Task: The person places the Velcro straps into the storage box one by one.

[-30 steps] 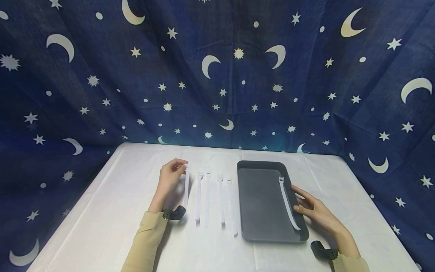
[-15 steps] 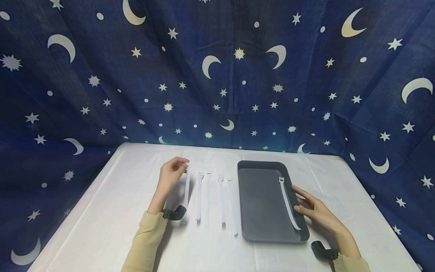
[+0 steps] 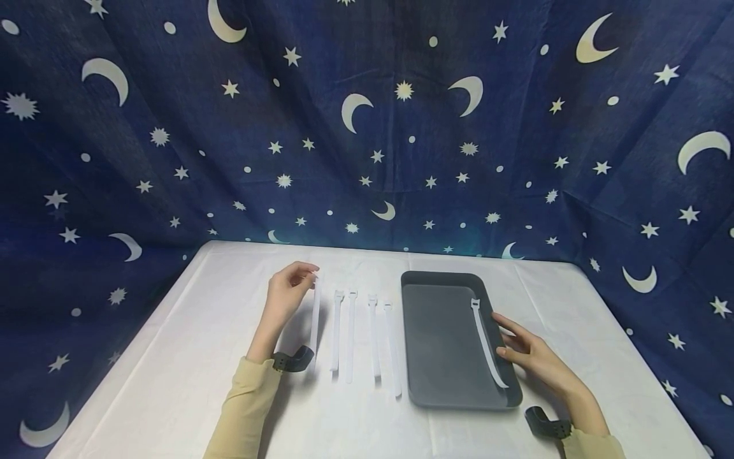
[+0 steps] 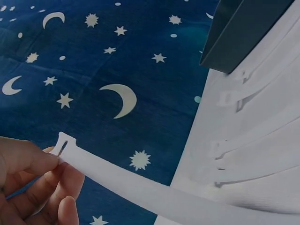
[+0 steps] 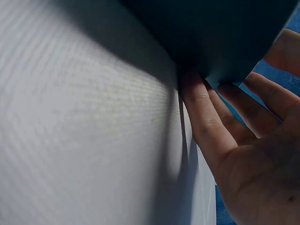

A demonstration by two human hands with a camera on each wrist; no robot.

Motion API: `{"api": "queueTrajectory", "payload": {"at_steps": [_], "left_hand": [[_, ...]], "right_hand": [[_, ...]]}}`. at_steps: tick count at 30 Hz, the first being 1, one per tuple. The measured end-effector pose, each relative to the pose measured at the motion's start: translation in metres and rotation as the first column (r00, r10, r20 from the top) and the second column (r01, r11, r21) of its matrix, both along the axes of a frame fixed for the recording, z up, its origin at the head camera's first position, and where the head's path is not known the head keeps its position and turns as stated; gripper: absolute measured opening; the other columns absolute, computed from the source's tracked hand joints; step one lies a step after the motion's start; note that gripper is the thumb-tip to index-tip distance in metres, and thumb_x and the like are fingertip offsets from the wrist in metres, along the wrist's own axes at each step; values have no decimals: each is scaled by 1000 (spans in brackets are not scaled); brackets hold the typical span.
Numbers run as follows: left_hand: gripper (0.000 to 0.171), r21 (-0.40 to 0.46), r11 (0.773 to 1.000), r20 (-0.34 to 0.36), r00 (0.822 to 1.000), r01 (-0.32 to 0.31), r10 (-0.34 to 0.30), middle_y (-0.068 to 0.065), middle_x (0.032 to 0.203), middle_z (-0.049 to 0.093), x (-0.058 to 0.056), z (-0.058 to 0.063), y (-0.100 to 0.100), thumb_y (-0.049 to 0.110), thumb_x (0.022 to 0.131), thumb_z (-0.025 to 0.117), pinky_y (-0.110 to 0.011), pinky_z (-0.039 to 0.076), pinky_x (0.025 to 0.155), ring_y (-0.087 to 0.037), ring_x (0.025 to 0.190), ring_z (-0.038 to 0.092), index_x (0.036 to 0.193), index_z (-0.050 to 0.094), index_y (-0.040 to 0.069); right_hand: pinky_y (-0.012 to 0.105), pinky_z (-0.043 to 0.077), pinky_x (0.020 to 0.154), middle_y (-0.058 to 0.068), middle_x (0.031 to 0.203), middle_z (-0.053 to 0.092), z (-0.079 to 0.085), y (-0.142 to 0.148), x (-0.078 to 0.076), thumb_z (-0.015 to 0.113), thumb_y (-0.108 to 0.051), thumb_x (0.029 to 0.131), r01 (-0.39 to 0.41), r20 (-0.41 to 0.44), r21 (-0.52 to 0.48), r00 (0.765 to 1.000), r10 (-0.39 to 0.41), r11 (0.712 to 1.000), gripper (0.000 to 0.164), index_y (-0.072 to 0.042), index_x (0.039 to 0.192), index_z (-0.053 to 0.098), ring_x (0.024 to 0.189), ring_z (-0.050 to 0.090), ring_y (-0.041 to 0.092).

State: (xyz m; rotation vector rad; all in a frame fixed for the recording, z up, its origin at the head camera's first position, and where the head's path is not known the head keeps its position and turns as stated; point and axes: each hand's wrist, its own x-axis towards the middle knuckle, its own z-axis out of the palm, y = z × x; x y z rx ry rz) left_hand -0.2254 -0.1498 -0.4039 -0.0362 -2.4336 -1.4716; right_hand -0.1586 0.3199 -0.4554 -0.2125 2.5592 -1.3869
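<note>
In the head view my left hand (image 3: 287,290) pinches a white cable tie (image 3: 316,312) by its head, and the strap hangs down toward the wrist. The left wrist view shows thumb and fingers on the slotted head of this flat cable tie (image 4: 117,180). My right hand (image 3: 536,357) rests with extended fingers against the right side of a dark grey tray (image 3: 444,403). Up close in the right wrist view, fingers (image 5: 206,112) touch the tray's outer wall (image 5: 220,37). One white cable tie (image 3: 484,341) lies inside the tray along its right side.
Between the left hand and the tray, several more white cable ties (image 3: 373,338) lie side by side on the white-covered table (image 3: 172,370), heads toward the back. A dark blue curtain (image 3: 321,115) with moons and stars hangs behind the table. Each wrist wears a black band (image 3: 294,360).
My left hand has risen very slightly toward the back of the table with the cable tie pinched. The right hand, the tray and the lying cable ties stay where they were.
</note>
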Motion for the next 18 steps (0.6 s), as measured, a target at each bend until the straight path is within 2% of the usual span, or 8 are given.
{"api": "queueTrajectory", "payload": {"at_steps": [2, 12, 18], "left_hand": [[17, 5, 1000, -5, 1000, 4, -4, -14, 86, 70, 1, 2, 0, 7, 89, 60, -24, 43, 60, -32, 80, 68, 103, 70, 8], [16, 25, 1000, -40, 999, 13, -12, -13, 87, 71, 10, 19, 1, 6, 89, 62, -23, 48, 66, -22, 77, 68, 103, 70, 8], [17, 22, 999, -60, 998, 23, -22, -12, 87, 71, 16, 28, 6, 5, 89, 62, -21, 49, 68, -18, 75, 68, 103, 71, 8]], "right_hand": [[66, 32, 104, 24, 157, 24, 0, 0, 0, 62, -27, 93, -4, -6, -3, 1000, 4, 1000, 72, -14, 153, 25, 135, 36, 52], [71, 28, 103, 23, 158, 21, -1, -1, -1, 63, -30, 92, 22, 27, 6, 999, -22, 1000, 73, -16, 153, 24, 136, 34, 52], [69, 30, 103, 23, 158, 22, 1, -1, 0, 62, -29, 92, 15, 25, 8, 1000, -15, 1000, 73, -16, 153, 24, 136, 35, 51]]}}
